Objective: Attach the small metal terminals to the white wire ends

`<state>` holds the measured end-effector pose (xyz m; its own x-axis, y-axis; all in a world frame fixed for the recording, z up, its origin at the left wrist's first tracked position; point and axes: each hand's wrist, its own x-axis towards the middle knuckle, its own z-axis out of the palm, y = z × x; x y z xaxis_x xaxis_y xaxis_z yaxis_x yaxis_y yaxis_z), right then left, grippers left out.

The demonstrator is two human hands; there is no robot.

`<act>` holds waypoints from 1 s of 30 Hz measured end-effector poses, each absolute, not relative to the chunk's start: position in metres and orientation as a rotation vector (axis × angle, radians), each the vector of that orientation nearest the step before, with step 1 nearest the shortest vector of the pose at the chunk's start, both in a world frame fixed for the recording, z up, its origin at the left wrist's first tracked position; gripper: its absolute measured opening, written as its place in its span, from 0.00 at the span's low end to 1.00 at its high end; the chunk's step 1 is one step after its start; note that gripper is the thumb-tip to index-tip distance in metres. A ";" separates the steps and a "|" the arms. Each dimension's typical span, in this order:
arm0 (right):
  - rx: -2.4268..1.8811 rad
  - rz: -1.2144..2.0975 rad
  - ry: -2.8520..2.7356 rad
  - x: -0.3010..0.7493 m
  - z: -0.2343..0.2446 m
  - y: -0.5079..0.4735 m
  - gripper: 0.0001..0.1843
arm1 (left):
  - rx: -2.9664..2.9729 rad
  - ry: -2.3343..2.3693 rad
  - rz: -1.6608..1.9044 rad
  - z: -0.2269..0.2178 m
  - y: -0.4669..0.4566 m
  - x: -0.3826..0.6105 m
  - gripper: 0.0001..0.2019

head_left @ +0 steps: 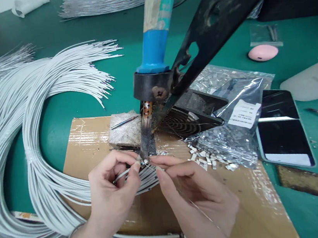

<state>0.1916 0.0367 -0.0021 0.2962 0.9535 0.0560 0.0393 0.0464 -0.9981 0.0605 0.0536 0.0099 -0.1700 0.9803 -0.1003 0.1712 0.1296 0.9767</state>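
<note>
My left hand point(113, 187) pinches the end of a white wire point(122, 175) between thumb and fingers, holding it up to the tip of a soldering iron point(146, 134). My right hand point(194, 190) pinches a thin strand of solder wire point(202, 211) and a tiny metal piece at the same tip. The iron has a blue handle point(156, 29) and is clamped in a black metal stand point(210, 22) above a taped cardboard sheet point(92, 143). Both hands meet just under the iron's tip.
A big bundle of white wires point(16, 126) loops across the left of the green table. A clear bag of small metal pieces point(230, 125) lies right of the stand, spilled pieces point(208, 161) beside it. A phone point(283, 130), a pink object point(263, 52) and a brown pad point(303, 182) lie right.
</note>
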 end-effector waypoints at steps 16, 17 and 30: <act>-1.324 0.878 -1.049 0.192 -0.003 0.038 0.10 | 1.208 1.514 1.111 0.011 0.053 0.059 0.06; -1.318 0.878 -1.045 0.192 -0.003 0.038 0.10 | 1.213 1.517 1.113 0.011 0.053 0.059 0.06; -1.341 0.855 -1.022 0.190 -0.002 0.036 0.09 | 1.230 1.517 1.119 0.011 0.052 0.059 0.07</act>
